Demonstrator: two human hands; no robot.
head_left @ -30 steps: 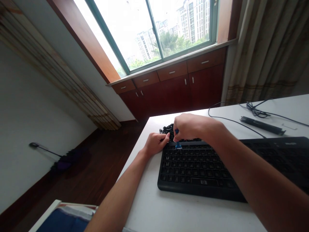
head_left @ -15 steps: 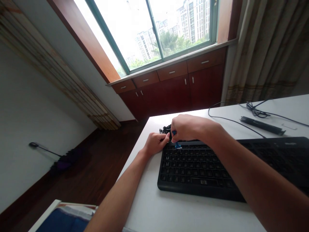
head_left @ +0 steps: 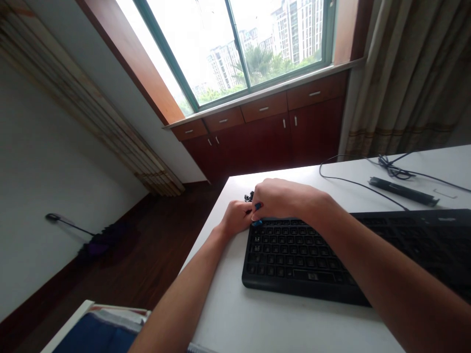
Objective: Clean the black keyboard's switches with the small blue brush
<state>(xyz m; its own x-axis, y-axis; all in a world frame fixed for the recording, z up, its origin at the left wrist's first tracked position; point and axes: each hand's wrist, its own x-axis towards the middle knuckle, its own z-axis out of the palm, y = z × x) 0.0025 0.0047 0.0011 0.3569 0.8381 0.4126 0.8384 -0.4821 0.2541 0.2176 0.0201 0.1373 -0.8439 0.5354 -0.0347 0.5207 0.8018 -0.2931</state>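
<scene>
Daylight from a green-framed window (head_left: 206, 54) falls across dark red cabinets (head_left: 253, 142) and a white table (head_left: 265, 321), where you work over a black keyboard (head_left: 290, 260) with both hands bare. Rows of square sockets show across the keyboard, which lies flat on the tabletop, its right part running beneath your forearm and on toward the edge of view. Your right hand (head_left: 277, 198) pinches a small blue tool (head_left: 257, 223) between thumb and fingers, its lower end at the keyboard's far left corner; whether the tip touches the frame cannot be told. Your left hand (head_left: 235, 216) rests just beside that corner, fingers curled inward; whether they grip anything is hidden. Small black pieces (head_left: 249, 197) lie beyond your hands, partly covered by the right one. Farther right on the table, a black cable (head_left: 395, 170) lies loosely bunched near a long black bar (head_left: 403, 191), with a thin bent rod (head_left: 445, 193) just beside it. On the dark floor to your left, an umbrella (head_left: 96, 245) lies near the wall; blue fabric (head_left: 95, 334) shows at lower left.
</scene>
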